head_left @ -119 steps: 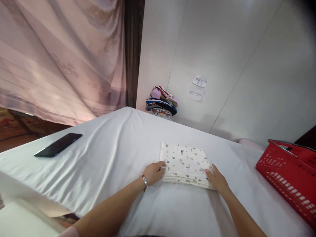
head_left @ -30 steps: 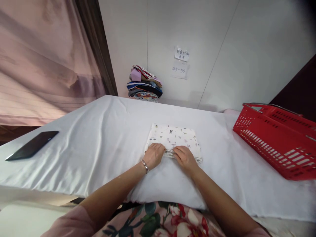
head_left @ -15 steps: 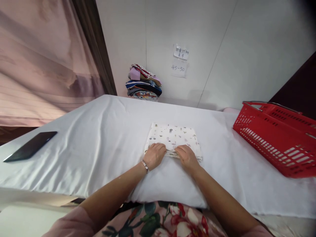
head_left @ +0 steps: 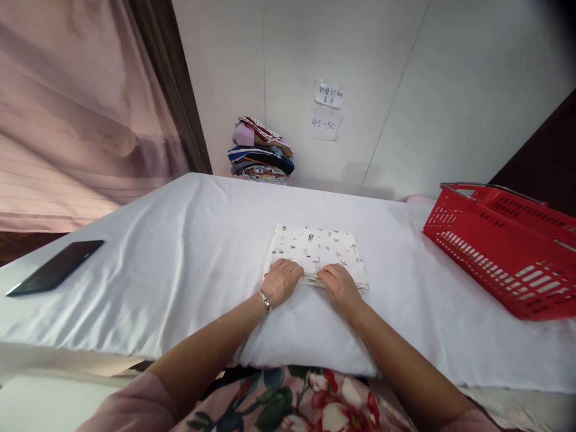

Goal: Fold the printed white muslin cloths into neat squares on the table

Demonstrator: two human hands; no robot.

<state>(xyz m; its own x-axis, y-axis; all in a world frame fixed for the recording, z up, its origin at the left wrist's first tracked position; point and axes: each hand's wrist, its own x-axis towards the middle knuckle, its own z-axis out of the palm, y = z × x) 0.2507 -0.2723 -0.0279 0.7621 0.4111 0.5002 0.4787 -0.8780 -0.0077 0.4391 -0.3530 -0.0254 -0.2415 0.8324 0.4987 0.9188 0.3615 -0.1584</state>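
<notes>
White-draped table (head_left: 220, 252), red shopping basket (head_left: 490, 240) at right; left hand (head_left: 282, 282), right hand (head_left: 340, 289): fingers pinching near edge of folded printed cloth (head_left: 321, 247).

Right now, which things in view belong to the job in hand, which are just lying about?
In the job:
folded printed cloth
left hand and right hand, at its near edge
white-covered table beneath

Seemingly just lying about, untouched:
dark flat slab
red basket
fabric stack

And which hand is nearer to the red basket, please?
Right: the right hand is on the near edge of the folded cloth, left of the red basket; the left hand is farther left on that edge.
</notes>
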